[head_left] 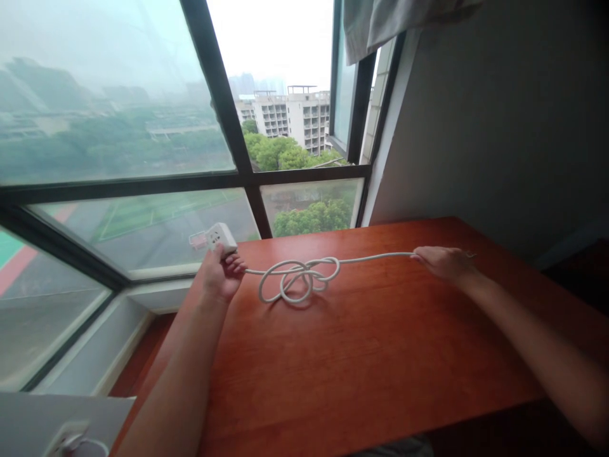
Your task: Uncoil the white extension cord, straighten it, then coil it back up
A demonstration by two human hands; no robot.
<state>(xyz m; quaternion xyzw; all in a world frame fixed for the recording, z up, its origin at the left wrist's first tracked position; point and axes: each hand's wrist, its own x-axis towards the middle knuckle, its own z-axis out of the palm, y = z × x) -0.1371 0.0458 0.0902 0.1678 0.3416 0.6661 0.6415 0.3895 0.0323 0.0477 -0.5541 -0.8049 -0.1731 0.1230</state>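
My left hand (224, 274) is closed around a white power strip (221, 237), with its socket face showing above the thumb. From it a white cord (295, 274) runs right in a loose tangle of loops just above or on the table; I cannot tell which. Beyond the loops the cord stretches nearly straight to my right hand (445, 261), whose fingers are wrapped round it. A small tip pokes out past the right hand, probably the plug end, mostly hidden by the hand.
A reddish-brown wooden table (361, 355) lies under both hands. Dark-framed windows (247, 181) stand behind it, one sash open, with a grey curtain (375, 28) above. At the lower left, a wall socket (69, 441) has a white plug in it.
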